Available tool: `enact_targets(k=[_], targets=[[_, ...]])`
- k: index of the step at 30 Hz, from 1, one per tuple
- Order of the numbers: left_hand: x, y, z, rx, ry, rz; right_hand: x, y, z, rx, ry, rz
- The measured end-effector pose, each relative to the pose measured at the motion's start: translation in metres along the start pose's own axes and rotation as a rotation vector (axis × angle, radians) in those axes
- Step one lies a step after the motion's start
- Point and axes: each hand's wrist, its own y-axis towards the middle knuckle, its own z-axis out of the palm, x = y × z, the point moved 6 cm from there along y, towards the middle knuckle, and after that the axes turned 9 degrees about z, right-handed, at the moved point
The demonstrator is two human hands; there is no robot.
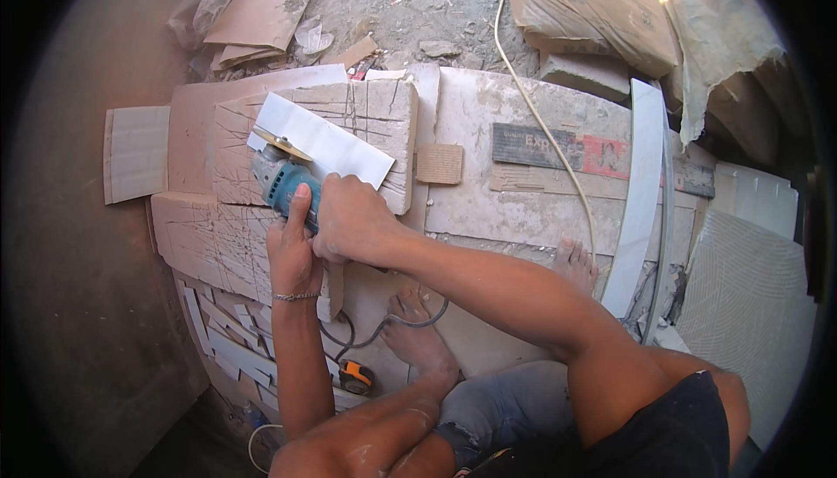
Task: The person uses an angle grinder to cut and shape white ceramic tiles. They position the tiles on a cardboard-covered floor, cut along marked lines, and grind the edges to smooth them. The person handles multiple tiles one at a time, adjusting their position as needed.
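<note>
Both my hands hold a teal angle grinder [281, 187] over a scored slab. My left hand [294, 251] wraps the tool's body from below, its thumb laid along the side. From the right, my right hand [356, 221] grips the grinder's rear, hiding much of it. The grinder's yellowish disc [283, 146] sits at the left part of a white tile piece [327, 142]; whether it touches the tile I cannot tell. Beneath the tile lies the pale block [228, 129], criss-crossed with dark cut lines.
An orange-black tape measure [356, 377] and several tile offcuts [235, 339] lie near my left forearm. A dark cord [370, 336] loops by my foot. To the right are a long white strip [641, 190], a pale cable [558, 147] and a filled bag [593, 7].
</note>
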Motion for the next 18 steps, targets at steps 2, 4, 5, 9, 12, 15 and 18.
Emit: enact_targets(k=[2, 4, 5, 9, 12, 15, 18], targets=[[0.0005, 0.0002, -0.0017, 0.001, 0.009, -0.002, 0.0005, -0.0002, 0.0000, 0.024, 0.001, -0.004], [0.0005, 0.0004, -0.0010, -0.004, 0.022, -0.007, 0.0007, -0.0015, -0.0014, 0.018, 0.008, -0.005], [0.0000, -0.0002, 0.0010, -0.003, 0.020, -0.009, 0.0003, -0.0017, -0.0022, 0.015, 0.012, -0.004], [-0.0016, -0.0023, 0.0023, -0.002, 0.018, -0.013, 0.0001, -0.0022, -0.0020, 0.003, -0.010, 0.007], [-0.0001, -0.0017, 0.0011, 0.001, 0.014, -0.009, 0.0002, -0.0020, -0.0016, 0.004, -0.014, 0.009], [-0.0011, -0.0026, 0.0020, 0.008, 0.017, 0.000, -0.0005, -0.0013, -0.0019, 0.023, -0.008, 0.012], [0.0010, -0.0017, 0.0015, 0.016, 0.016, 0.002, -0.0025, 0.0008, 0.0001, 0.018, -0.009, 0.008]])
